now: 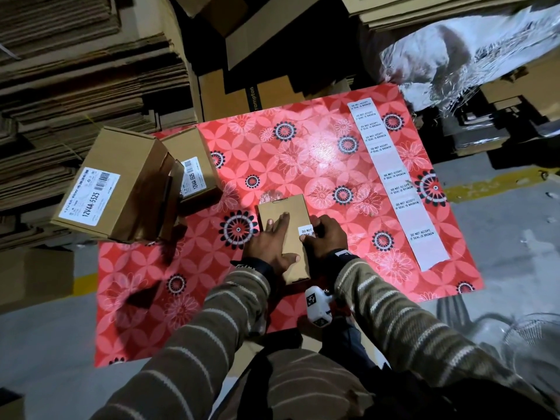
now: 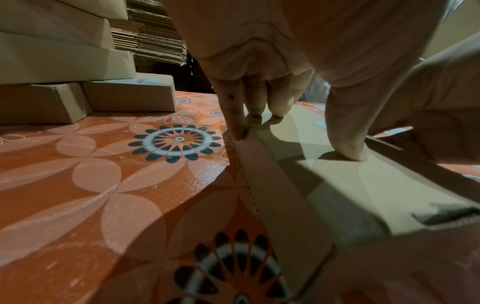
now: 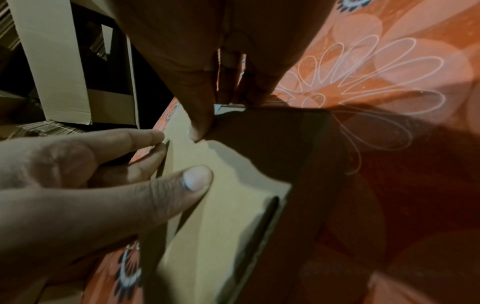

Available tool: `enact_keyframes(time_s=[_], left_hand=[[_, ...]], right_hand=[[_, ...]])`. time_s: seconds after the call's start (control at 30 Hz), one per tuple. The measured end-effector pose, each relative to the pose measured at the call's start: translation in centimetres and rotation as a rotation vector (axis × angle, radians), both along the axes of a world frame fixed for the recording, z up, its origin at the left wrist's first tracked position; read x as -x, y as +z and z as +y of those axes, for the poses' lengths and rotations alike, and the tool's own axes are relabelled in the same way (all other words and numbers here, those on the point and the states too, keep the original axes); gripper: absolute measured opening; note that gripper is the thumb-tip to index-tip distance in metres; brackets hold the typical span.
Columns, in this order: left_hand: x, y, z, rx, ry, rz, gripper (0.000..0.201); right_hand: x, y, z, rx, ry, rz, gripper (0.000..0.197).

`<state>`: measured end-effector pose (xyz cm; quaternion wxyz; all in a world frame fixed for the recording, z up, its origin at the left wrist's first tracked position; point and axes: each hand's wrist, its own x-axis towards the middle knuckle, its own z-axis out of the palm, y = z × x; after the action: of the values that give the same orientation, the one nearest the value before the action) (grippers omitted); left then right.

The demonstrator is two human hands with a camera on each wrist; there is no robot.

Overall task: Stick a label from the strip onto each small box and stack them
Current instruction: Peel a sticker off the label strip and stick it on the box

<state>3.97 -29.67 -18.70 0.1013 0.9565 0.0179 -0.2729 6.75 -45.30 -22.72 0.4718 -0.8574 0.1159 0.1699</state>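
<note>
- flat brown cardboard box (image 1: pixel 283 213) — lies on the red flower-patterned table cover (image 1: pixel 318 159), near its front edge.
- left hand (image 1: pixel 269 244) — fingers straight, pressing the box top.
- right hand (image 1: pixel 325 237) — fingers curled, pressing a white printed label (image 1: pixel 304 230) onto the box's right edge.
- long white label strip (image 1: pixel 394 177) — lies to the right, well apart.
- labelled brown boxes (image 1: pixel 121 183) — stacked at left.

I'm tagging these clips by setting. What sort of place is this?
Probably a packing or warehouse area: tall piles of flattened corrugated cardboard, brown barcoded cartons, and a white strip of seal labels on a red floral table cover.
</note>
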Motion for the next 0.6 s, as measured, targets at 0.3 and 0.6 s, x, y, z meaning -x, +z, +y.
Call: enact_keyframes(time_s=[0.3, 0.6], left_hand=[[0.0, 0.4, -0.1, 0.006, -0.006, -0.009, 0.105], [-0.1, 0.2, -0.1, 0.002, 0.023, 0.021, 0.108]], right_hand=[[-1.3, -0.8, 0.4, -0.067, -0.193, 0.069, 0.036], [-0.1, -1.8, -1.0, -0.196, -0.178, 0.088, 0.013]])
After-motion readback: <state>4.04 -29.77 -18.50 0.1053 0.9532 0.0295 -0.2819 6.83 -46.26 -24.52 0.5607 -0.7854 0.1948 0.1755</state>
